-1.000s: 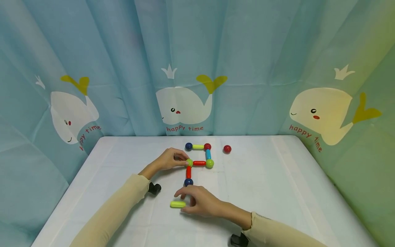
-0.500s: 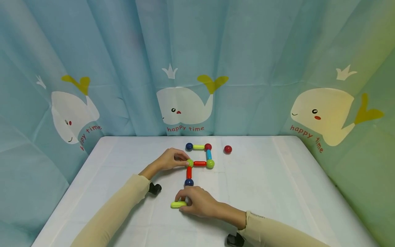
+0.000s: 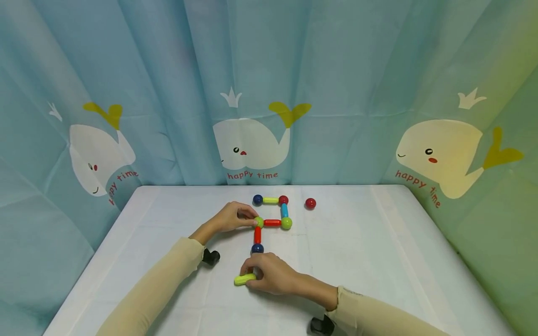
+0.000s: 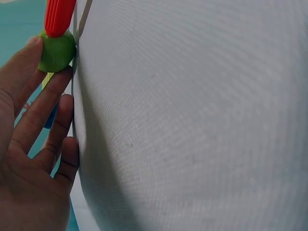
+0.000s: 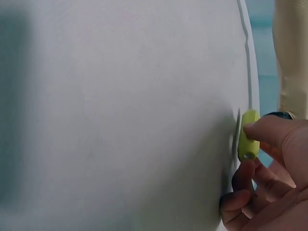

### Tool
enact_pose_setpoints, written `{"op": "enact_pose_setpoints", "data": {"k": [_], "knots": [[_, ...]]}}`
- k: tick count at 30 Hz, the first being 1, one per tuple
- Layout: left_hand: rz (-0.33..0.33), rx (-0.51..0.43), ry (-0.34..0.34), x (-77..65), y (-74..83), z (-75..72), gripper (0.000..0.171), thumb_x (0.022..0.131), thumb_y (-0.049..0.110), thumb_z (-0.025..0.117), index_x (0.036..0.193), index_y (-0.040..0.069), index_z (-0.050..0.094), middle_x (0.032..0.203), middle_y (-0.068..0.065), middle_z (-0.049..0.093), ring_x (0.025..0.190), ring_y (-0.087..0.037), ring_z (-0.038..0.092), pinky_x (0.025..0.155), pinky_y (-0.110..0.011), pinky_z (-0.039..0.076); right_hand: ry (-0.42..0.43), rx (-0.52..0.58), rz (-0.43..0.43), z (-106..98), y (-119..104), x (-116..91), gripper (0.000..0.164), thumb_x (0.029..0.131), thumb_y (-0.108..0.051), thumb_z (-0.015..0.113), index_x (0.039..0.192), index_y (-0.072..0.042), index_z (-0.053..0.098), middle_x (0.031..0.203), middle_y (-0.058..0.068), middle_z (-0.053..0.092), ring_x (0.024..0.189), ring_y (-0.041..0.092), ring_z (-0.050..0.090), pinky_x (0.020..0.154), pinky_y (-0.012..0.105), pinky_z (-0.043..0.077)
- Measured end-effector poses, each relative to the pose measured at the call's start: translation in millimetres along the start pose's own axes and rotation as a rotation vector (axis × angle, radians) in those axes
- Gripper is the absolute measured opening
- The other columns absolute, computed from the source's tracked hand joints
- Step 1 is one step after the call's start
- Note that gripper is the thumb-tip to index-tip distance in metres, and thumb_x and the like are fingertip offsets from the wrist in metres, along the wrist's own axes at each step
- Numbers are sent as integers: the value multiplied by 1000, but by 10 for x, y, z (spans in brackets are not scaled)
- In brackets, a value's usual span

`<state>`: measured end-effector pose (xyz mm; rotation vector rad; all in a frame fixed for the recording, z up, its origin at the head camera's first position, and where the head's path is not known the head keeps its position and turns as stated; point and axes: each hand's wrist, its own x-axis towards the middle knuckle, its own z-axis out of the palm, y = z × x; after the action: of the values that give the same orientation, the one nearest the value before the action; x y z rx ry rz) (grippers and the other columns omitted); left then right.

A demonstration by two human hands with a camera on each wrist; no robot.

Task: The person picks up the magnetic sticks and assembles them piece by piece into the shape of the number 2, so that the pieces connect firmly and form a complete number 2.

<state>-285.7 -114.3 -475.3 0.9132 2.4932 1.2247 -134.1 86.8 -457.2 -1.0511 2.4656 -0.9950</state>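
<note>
My left hand (image 3: 231,217) pinches a green ball (image 4: 57,52) between thumb and fingers. A red rod (image 3: 258,234) runs from that ball toward me to a dark blue ball (image 3: 257,248), while another red rod (image 3: 272,223) leads right to a second green ball (image 3: 286,223). From there a light blue rod (image 3: 285,210) joins a red ball (image 3: 283,200), and a yellow-green rod (image 3: 271,200) links it to a blue ball (image 3: 258,199). My right hand (image 3: 274,274) holds a loose yellow-green rod (image 5: 249,134) by its right end, slightly tilted, just below the near blue ball.
A separate red ball (image 3: 310,203) lies to the right of the chain. All of it sits on a white-covered table (image 3: 357,261). Behind stands a blue curtain (image 3: 344,149) printed with whales. Black wrist devices (image 3: 211,257) show at both sleeves.
My right hand's fingers have closed on the loose yellow-green rod, which has shifted slightly right and tilted. The left hand has stayed on the green ball.
</note>
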Motion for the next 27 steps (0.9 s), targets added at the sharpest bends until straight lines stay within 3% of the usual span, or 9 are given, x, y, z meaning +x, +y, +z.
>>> {"op": "enact_pose_setpoints", "data": {"k": [9, 16, 27], "knots": [[-4, 9, -2, 5, 5, -3, 19, 92, 24, 80, 110, 15, 79, 102, 6, 76, 94, -9, 69, 95, -39, 54, 42, 106, -18, -229, 102, -125, 18, 90, -7, 77, 105, -18, 74, 94, -8, 67, 66, 2, 51, 63, 19, 48], [-7, 15, -7, -2, 23, -8, 20, 93, 24, 80, 110, 14, 79, 103, 5, 76, 95, -9, 69, 96, -39, 54, 145, 103, -9, -448, 268, -309, 20, 89, -6, 78, 105, -17, 74, 95, -5, 67, 68, 6, 55, 63, 22, 50], [-14, 4, -8, 8, 10, -1, 19, 92, 23, 80, 109, 15, 78, 102, 6, 77, 95, -8, 70, 92, -33, 55, 266, 115, 95, -664, 523, -534, 23, 88, -4, 79, 106, -17, 74, 100, -1, 66, 67, 10, 54, 58, 23, 46]]}}
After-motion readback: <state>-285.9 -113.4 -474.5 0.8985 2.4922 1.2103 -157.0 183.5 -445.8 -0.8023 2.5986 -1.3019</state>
